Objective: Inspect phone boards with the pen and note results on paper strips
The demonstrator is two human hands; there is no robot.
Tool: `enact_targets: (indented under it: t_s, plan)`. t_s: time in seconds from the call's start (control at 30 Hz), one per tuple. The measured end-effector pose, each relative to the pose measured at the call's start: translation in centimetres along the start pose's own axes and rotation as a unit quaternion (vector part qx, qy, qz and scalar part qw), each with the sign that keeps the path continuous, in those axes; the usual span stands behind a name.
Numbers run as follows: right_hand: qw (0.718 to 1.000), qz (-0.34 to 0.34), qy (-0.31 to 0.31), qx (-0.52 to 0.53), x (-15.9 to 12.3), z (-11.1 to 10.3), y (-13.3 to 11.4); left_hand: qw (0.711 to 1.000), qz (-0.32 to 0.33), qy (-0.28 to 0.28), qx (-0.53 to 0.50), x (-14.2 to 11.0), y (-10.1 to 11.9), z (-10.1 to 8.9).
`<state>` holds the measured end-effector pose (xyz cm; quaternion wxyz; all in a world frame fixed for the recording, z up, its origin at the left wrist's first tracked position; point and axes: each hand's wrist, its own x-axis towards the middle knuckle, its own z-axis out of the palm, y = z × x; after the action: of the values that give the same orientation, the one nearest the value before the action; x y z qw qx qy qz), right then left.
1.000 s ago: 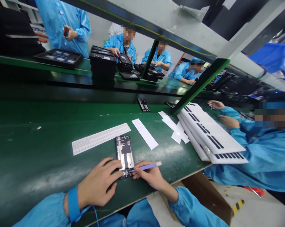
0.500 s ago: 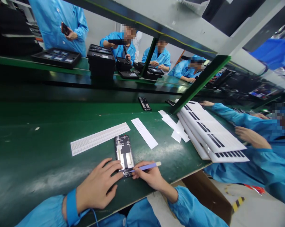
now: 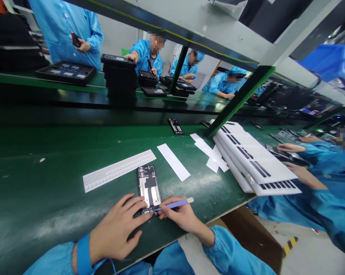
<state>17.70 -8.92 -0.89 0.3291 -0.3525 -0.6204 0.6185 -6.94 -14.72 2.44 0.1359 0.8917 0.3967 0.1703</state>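
Note:
An opened phone (image 3: 149,183) with its inner parts showing lies face-down on the green bench (image 3: 60,152). My left hand (image 3: 118,225) rests at its lower left, fingers spread, with the fingertips on the phone's edge and lower board. Between the fingers and thumb of my right hand (image 3: 181,215) is a pair of purple tweezers (image 3: 176,203). Their tip points at the board at the phone's bottom end; the exact contact is too small to make out. Above the phone lie a white sheet of small stickers (image 3: 119,170) and a narrower white label strip (image 3: 174,162).
Another opened phone (image 3: 176,126) lies farther back. White paper strips (image 3: 209,151) and stacked white sheets with black pieces (image 3: 252,156) lie right, beside a green post (image 3: 241,99). A co-worker's hands (image 3: 304,175) work beyond them. Black trays (image 3: 119,78) stand on the far bench.
My left index fingertip has shifted slightly right across the phone's lower end. The tweezers stay at nearly the same spot. At the right, the co-worker's arm has drawn back from the stacked sheets.

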Motion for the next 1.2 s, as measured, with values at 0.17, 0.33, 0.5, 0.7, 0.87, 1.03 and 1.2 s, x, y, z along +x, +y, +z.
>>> enact_targets:
  t_s: [0.17,0.33,0.5,0.7,0.87,1.03,1.2]
  plan:
    - [1.0,0.0,0.001,-0.017,0.1,0.1,-0.2,0.997,0.025,0.023,0.065,-0.2,-0.2,0.4]
    - [0.998,-0.024,0.008,-0.06,0.2,0.4,-0.6,0.995,0.032,0.064,0.068,0.0,0.1,0.3]
    - [1.0,-0.015,0.021,-0.013,0.0,0.5,-0.1,0.997,0.03,0.035,0.063,0.2,0.0,0.2]
    - [1.0,0.024,0.012,0.01,0.0,0.3,-0.4,0.999,0.008,0.032,0.011,0.0,-0.2,0.4]
    - [1.0,0.008,-0.002,-0.015,0.0,0.3,-0.7,1.0,0.003,0.03,-0.006,0.0,-0.1,0.4]
    - [0.999,-0.006,-0.013,-0.042,0.0,0.2,-0.9,1.0,0.005,0.022,-0.006,0.1,0.0,0.2]
    - [0.997,-0.014,-0.017,-0.08,0.0,0.1,-1.3,1.0,0.004,0.026,-0.005,0.1,0.0,0.2]
